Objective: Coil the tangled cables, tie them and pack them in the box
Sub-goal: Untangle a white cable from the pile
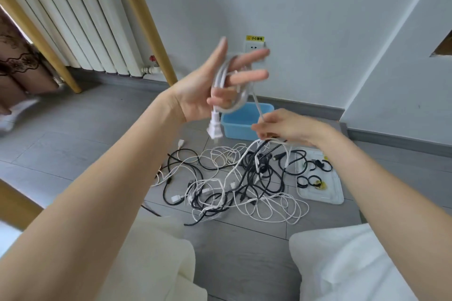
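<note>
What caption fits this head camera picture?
Left hand wears a white cable coil; right hand feeds it above the tangle.

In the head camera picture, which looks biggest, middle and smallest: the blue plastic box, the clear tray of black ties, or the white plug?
1. Clear plastic tray of black ties and blue plastic box: alike; the box is farther and partly hidden.
2. White plug: smallest, though nearer the camera.
</note>
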